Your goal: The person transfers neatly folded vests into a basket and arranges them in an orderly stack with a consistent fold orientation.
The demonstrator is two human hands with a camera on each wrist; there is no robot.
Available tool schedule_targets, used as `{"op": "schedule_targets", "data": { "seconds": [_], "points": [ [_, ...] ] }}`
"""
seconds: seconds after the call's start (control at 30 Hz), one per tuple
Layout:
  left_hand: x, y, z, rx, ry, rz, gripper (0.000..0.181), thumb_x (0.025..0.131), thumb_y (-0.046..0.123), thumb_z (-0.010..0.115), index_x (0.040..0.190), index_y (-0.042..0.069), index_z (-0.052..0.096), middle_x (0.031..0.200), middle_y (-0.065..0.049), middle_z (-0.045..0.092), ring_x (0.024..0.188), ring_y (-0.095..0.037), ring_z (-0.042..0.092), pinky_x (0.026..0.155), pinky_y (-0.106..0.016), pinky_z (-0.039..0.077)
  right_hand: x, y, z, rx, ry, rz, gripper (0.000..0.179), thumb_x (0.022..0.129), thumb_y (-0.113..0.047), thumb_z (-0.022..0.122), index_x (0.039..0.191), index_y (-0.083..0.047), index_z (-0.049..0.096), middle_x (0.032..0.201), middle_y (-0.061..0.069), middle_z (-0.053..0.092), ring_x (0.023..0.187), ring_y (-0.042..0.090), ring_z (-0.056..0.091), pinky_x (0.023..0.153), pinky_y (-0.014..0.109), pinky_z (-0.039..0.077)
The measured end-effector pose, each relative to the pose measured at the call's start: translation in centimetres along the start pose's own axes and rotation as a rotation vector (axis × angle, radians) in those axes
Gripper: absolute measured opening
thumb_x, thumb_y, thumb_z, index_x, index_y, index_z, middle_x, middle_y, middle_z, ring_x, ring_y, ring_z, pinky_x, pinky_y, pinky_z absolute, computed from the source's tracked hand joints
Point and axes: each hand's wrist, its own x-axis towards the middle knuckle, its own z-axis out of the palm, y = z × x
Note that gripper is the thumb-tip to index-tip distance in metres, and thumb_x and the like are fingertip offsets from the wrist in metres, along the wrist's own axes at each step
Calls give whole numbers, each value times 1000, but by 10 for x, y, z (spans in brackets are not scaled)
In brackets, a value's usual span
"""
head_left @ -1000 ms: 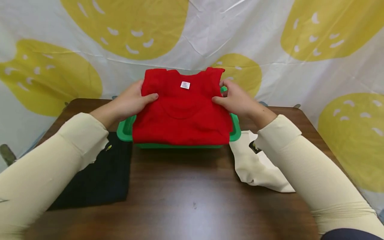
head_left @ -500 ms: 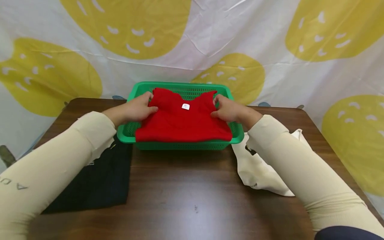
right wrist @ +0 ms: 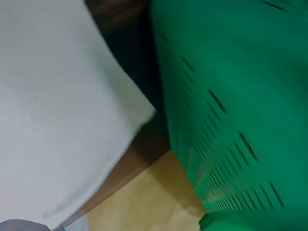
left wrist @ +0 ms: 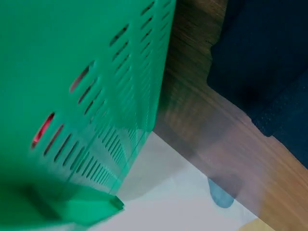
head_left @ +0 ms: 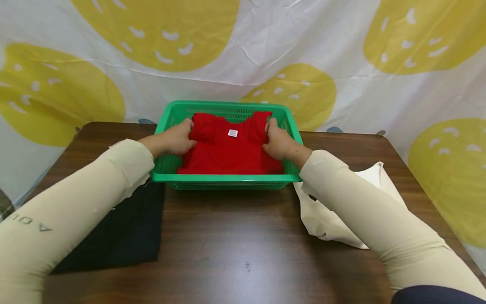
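A folded red shirt point(head_left: 231, 150) with a white neck label point(head_left: 233, 133) lies inside the green plastic basket point(head_left: 228, 177), its near edge behind the front rim. My left hand point(head_left: 177, 139) pinches the shirt's left shoulder, thumb on top and fingers at the edge. On the opposite shoulder, my right hand point(head_left: 279, 141) holds the cloth in the same way. Both wrists reach over the basket's sides. The left wrist view shows the slotted basket wall point(left wrist: 91, 96) from outside, the right wrist view the other wall point(right wrist: 231, 115); neither shows the hands.
A dark folded garment point(head_left: 125, 232) lies on the brown table point(head_left: 228, 240) at the left, partly under my left sleeve. To the right lies a cream garment point(head_left: 319, 223), partly covered by my right sleeve. Behind the table hangs a white curtain point(head_left: 159, 90) with yellow shapes.
Both hands have lowered the red shirt from above the basket down into it. Its near edge, which overlapped the front rim, is now inside. The garments on either side stay put.
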Motion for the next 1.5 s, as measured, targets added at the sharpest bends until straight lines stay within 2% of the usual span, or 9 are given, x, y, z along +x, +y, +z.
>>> {"op": "schedule_targets", "data": {
  "seconds": [0.1, 0.2, 0.37, 0.5, 0.67, 0.83, 0.93, 1.17, 1.5],
  "points": [
    [2, -2, 5, 73, 29, 5, 47, 103, 5, 44, 139, -9, 17, 137, -36, 43, 115, -39, 51, 91, -46, 47, 0, 0, 5, -38, 5, 6, 32, 93, -1, 53, 108, -5, 25, 92, 20, 56, 94, 38, 60, 83, 39, 45],
    [3, -4, 10, 127, 63, -1, 57, 100, 3, 46, 144, -9, 10, 126, -39, 52, 105, -40, 56, 91, -48, 47, -1, -3, 5, -76, -8, 11, 32, 92, 0, 53, 110, -4, 26, 87, 18, 55, 88, 36, 60, 79, 38, 44],
    [1, -4, 13, 195, 112, -50, 82, 95, 0, 51, 154, -3, -5, 98, -31, 64, 74, -32, 61, 68, -39, 51, -2, -6, 5, -143, -68, 24, 29, 94, 0, 52, 117, -1, 33, 91, 18, 57, 86, 32, 58, 78, 37, 47],
    [-1, -2, 15, 243, 103, -65, 90, 94, -1, 55, 156, 1, -10, 86, -25, 66, 60, -25, 58, 59, -34, 48, -3, -7, 7, -200, -121, 23, 32, 95, -2, 55, 124, 0, 42, 113, 23, 58, 105, 32, 55, 88, 40, 51],
    [-7, -5, 20, 342, 96, -31, 81, 93, 1, 60, 156, -2, 8, 108, -30, 65, 85, -35, 68, 73, -40, 55, -6, -7, 12, -281, -132, -57, 31, 95, -8, 61, 123, 1, 52, 126, 23, 51, 117, 33, 50, 94, 43, 51],
    [-11, -5, 24, 490, 91, 36, 58, 93, 7, 64, 142, -7, 37, 122, -29, 61, 111, -40, 61, 92, -49, 54, -14, -12, 17, -333, -175, -179, 37, 96, -20, 64, 128, -1, 58, 130, 21, 54, 122, 33, 50, 100, 44, 49],
    [-11, -4, 27, 541, 41, 80, 58, 93, 17, 69, 140, -5, 45, 131, -28, 57, 124, -42, 53, 102, -52, 48, -18, -13, 20, -337, -250, -233, 47, 98, -27, 62, 137, 0, 55, 141, 24, 51, 135, 37, 44, 108, 46, 45],
    [-11, -6, 36, 529, -169, 167, 63, 96, 31, 66, 145, -3, 46, 144, -25, 50, 135, -42, 45, 112, -54, 40, -18, -9, 27, -335, -428, -155, 68, 97, -37, 63, 154, -7, 38, 163, 21, 26, 151, 39, 24, 115, 49, 38],
    [-14, -3, 41, 516, -220, 130, 72, 91, 30, 71, 149, -2, 41, 148, -26, 45, 138, -43, 41, 110, -55, 41, -21, -8, 31, -367, -478, -140, 73, 95, -28, 66, 156, -8, 32, 163, 21, 24, 152, 38, 23, 112, 46, 42]
  ]
}}
